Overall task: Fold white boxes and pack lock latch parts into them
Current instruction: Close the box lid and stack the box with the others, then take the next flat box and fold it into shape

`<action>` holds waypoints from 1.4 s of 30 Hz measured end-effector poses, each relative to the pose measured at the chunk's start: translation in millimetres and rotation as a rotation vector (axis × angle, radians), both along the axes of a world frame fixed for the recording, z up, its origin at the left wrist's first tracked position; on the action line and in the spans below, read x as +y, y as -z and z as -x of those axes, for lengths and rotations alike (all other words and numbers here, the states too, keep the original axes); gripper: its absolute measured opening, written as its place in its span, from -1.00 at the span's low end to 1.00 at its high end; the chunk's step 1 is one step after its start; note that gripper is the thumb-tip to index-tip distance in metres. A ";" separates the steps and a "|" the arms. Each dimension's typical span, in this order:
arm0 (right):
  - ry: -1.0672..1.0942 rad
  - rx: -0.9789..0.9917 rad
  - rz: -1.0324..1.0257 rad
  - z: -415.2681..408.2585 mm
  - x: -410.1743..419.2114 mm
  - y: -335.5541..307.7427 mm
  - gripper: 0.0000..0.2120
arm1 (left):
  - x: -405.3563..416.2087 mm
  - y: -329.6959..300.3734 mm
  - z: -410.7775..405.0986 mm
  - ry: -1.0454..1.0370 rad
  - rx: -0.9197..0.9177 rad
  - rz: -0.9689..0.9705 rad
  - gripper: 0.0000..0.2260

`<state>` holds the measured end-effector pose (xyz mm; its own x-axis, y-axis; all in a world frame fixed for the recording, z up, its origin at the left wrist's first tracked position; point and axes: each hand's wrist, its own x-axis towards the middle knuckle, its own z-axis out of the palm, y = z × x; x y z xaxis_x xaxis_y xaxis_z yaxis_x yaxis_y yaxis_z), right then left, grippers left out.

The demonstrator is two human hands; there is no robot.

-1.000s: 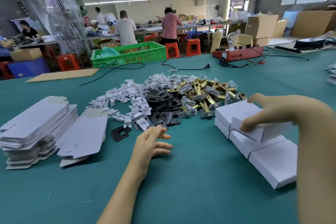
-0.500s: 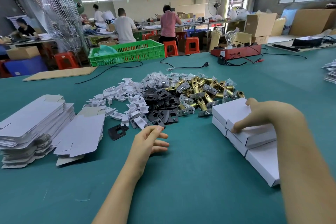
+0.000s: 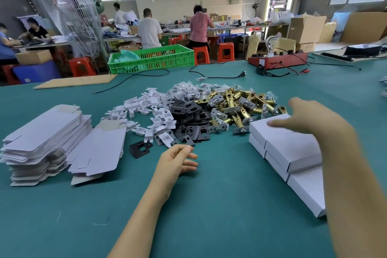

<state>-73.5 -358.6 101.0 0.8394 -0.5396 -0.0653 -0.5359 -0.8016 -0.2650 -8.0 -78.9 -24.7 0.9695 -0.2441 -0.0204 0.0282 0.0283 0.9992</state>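
Several folded white boxes lie stacked in a row at the right. My right hand rests on the top box with straight fingers spread over its lid. My left hand lies relaxed and empty on the green table, just short of the parts pile. That pile holds brass latch bolts, black strike plates, white plastic inserts and small clear bags. One black plate lies apart. Flat unfolded box blanks are stacked at the left.
A green crate, a cardboard sheet, black cables and a red tester box with a bulb stand at the table's far side. Several people work at benches beyond. More stacked items show at the right edge.
My right hand set a white box down on the stack and now lies flatter on it. My left hand stayed in place by the pile.
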 end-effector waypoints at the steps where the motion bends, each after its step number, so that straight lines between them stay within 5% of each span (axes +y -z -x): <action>1: -0.022 -0.145 -0.002 -4.9 7.9 -0.6 -0.36 | 0.2 1.0 -0.6 -0.018 0.001 -0.013 -0.84; 5: -0.244 -0.522 -0.198 -29.4 69.0 18.5 -0.63 | -0.7 0.9 -0.3 -0.055 -0.002 -0.034 -0.83; 9: -0.368 -0.482 -0.305 -48.9 123.1 80.0 -0.62 | -4.2 -3.2 4.3 -0.082 -0.017 -0.007 -0.84; 14: -0.399 -0.374 -0.127 -56.1 142.0 129.5 -0.66 | 2.7 -4.5 9.2 -0.212 -0.169 -0.061 -0.83; 19: -0.395 -0.424 -0.186 -59.2 136.5 131.2 -0.62 | 25.6 -10.8 7.2 -0.672 -0.413 -0.495 -0.86; 22: -0.361 -0.468 -0.309 -58.7 135.6 132.3 -0.62 | 53.9 -12.2 2.4 -0.852 -0.387 -0.743 -0.76; 28: -0.314 -0.581 -0.888 -54.0 121.8 128.7 -0.68 | 92.2 -0.6 1.4 -0.708 -0.103 -1.283 -0.51; 32: -0.315 -0.583 -0.952 -50.5 121.5 128.8 -0.73 | 96.9 4.5 -1.2 -0.711 -0.064 -1.235 -0.65; 37: -0.383 -0.494 -0.666 -51.6 130.1 131.3 -0.75 | 95.4 5.4 -2.2 -0.797 -0.133 -1.241 -0.65; 40: -0.374 -0.521 -0.671 -51.7 128.6 130.2 -0.74 | 80.4 -2.1 -0.3 -0.896 -0.393 -1.162 -0.68; 42: -0.376 -0.534 -0.674 -52.3 128.0 129.2 -0.71 | 62.5 -3.7 3.3 -0.958 -0.741 -1.054 -0.78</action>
